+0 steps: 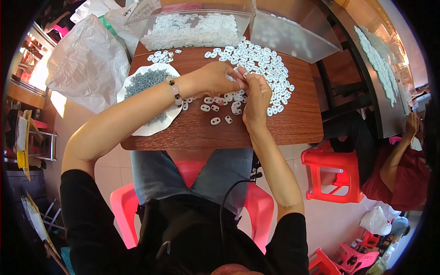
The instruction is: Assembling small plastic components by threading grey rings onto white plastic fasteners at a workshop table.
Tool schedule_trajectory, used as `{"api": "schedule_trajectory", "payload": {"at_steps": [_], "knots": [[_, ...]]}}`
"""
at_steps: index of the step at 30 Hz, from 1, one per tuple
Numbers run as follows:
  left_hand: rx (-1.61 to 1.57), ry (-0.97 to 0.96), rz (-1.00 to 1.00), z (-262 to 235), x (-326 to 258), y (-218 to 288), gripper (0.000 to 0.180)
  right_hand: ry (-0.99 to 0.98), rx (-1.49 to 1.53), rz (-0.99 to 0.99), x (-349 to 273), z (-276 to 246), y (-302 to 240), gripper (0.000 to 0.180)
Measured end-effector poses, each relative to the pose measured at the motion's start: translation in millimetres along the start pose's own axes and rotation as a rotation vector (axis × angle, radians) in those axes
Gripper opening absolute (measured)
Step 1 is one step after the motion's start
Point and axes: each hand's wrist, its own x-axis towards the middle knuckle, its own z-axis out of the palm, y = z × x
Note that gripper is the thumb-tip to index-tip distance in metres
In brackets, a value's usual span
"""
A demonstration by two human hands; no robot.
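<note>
At the left of the frame a white plate [137,130] carries a heap of small grey screws [145,82], and it lies on the brown wooden table [293,128] just beside my left forearm. My left hand [213,78] is a little above the middle of the frame, with a bead bracelet [174,90] on the wrist; its fingers are closed in a pinch on a small white plastic piece [241,77]. My right hand [256,96] touches the left hand from the right, and its fingertips are also pinched on the same piece, so the piece sits between both grips, raised over the table. Under and to the right of my hands many loose white pieces [266,62] are spread on the wood. In the upper middle a clear plastic bin [192,27] holds more of them.
</note>
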Motion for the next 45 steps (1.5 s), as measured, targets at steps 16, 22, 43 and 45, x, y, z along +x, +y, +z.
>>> {"api": "schedule_trajectory", "payload": {"at_steps": [16, 22, 43, 45], "knots": [[-0.117, -0.169, -0.099, -14, -19, 18, 0.052, -0.041, 0.045, -0.076, -3, 7, -12, 0.013], [-0.007, -0.146, -0.017, -17, -15, 7, 0.041, -0.025, 0.057, -0.091, -3, 7, -18, 0.01], [0.301, 0.345, 0.377, -19, -32, -41, 0.012, -0.094, 0.181, 0.139, -11, 0, -40, 0.013], [0.338, 0.367, 0.449, -17, -33, -44, 0.012, -0.133, 0.079, 0.162, -18, 2, -52, 0.02]]}}
